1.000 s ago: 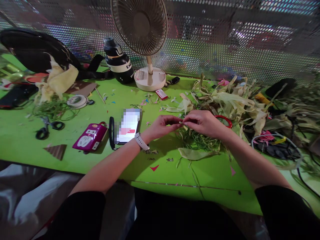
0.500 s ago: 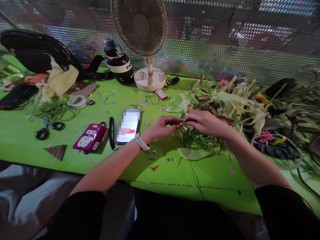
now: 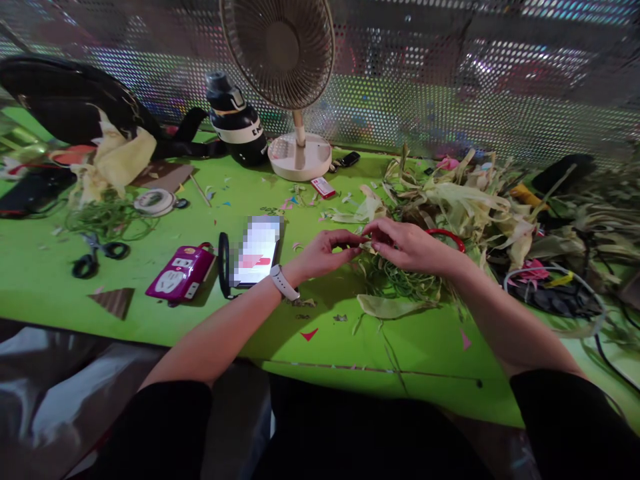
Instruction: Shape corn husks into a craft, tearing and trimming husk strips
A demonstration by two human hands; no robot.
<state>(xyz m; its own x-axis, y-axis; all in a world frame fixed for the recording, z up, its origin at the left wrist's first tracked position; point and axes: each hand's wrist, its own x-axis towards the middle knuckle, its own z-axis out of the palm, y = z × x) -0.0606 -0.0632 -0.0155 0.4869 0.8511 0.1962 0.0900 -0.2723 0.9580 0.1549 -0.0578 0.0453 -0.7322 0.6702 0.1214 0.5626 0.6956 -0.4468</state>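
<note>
My left hand (image 3: 330, 253), with a white band on its wrist, and my right hand (image 3: 403, 245) meet fingertip to fingertip above the green table. Both are closed in a pinch on a small pale piece of corn husk (image 3: 369, 247), mostly hidden by the fingers. Below my right hand lies a tangle of thin green strands (image 3: 413, 283). A single flat corn husk (image 3: 393, 307) rests nearer the table's front edge. Behind and right of the hands rises a heap of dry corn husks (image 3: 463, 203).
Left of my arm lie a phone (image 3: 257, 250), a purple power socket (image 3: 183, 273) and scissors (image 3: 95, 253). A fan (image 3: 300, 157), a black bottle (image 3: 240, 133) and a black bag (image 3: 75, 100) stand along the perforated metal wall. Cables and dark items (image 3: 550, 297) lie right.
The fingers of my right hand have shifted slightly around the pale piece, and the thumb and fingertips sit a little further apart. My left hand has barely moved.
</note>
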